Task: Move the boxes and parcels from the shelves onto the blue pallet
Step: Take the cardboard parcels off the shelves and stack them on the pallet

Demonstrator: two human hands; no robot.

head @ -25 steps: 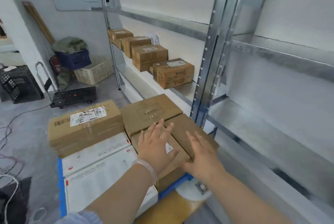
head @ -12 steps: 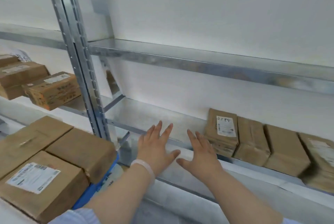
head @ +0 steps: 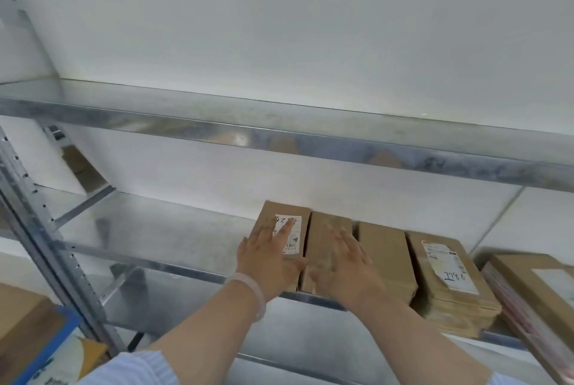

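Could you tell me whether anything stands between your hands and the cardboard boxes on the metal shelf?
Nothing visible does: the left hand is over the white-labelled brown cardboard box and the right hand over the plain brown box beside it.

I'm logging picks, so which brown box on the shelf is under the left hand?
The leftmost box of the row, with a white label on top; the left hand is over it. Its plain neighbour is under the right hand.
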